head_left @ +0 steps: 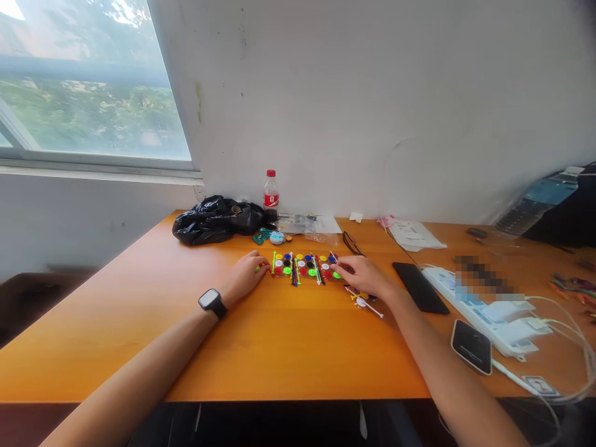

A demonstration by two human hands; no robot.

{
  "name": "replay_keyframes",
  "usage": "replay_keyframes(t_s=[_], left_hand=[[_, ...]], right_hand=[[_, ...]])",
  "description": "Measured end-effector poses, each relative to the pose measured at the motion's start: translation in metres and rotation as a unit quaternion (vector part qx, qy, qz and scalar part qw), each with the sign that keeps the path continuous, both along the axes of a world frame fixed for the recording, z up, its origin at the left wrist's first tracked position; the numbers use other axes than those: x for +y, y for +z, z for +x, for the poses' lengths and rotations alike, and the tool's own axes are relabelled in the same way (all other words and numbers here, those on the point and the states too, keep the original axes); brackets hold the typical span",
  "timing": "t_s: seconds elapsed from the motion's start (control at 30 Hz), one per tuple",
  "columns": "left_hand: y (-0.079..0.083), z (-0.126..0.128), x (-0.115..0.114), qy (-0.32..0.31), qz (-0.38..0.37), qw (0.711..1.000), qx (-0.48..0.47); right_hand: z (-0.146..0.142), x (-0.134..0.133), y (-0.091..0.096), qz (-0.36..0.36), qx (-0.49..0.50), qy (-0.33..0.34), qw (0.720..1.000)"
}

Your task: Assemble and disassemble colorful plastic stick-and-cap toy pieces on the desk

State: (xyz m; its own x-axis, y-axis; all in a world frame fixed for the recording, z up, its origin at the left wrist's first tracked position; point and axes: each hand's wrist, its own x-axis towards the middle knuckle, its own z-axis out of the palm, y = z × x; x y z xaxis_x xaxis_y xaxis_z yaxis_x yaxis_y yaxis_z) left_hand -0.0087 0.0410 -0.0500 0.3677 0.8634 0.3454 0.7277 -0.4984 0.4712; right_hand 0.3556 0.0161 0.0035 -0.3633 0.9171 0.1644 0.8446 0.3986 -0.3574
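Small colored plastic discs (302, 264) in yellow, blue, white, black, red and green lie in rows on the table, with thin arrow-tipped sticks (317, 270) standing between groups of them. At the row's left end, beside a green stick (274, 263), rests my left hand (251, 272), its fingers curled together; a speck of green shows at them. My right hand (357, 273) pinches at the row's right end, close to a blue disc and a green disc (336, 275). What either hand holds is too small to make out. Under my right wrist lie loose pieces, including a white stick (372, 309).
A black plastic bag (209, 220), a red-capped bottle (270, 195) and clear packets (307, 226) stand along the wall. Rightward are glasses (352, 243), a black phone (419, 287), a power strip (484, 310) with cables and a white-edged device (472, 346). A large water bottle (535, 198) leans behind.
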Motion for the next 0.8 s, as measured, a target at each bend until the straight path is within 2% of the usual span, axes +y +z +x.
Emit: replay_keyframes(t_s=[0.23,0.53,0.67,0.8], left_hand=[[-0.003,0.002,-0.001,0.023,0.011,1.0,0.017],[-0.002,0.0,-0.001,0.02,0.017,1.0,0.005],[-0.005,-0.004,0.003,0.025,0.031,0.999,-0.033],[-0.01,-0.005,0.013,0.042,-0.008,0.993,-0.109]], right_hand=[[-0.001,-0.001,0.001,-0.004,0.0,0.001,1.0],[-0.001,0.0,0.0,-0.006,-0.009,0.001,1.0],[-0.002,-0.001,0.001,-0.011,-0.008,0.004,1.0],[-0.002,-0.001,0.001,-0.011,-0.003,0.008,1.0]])
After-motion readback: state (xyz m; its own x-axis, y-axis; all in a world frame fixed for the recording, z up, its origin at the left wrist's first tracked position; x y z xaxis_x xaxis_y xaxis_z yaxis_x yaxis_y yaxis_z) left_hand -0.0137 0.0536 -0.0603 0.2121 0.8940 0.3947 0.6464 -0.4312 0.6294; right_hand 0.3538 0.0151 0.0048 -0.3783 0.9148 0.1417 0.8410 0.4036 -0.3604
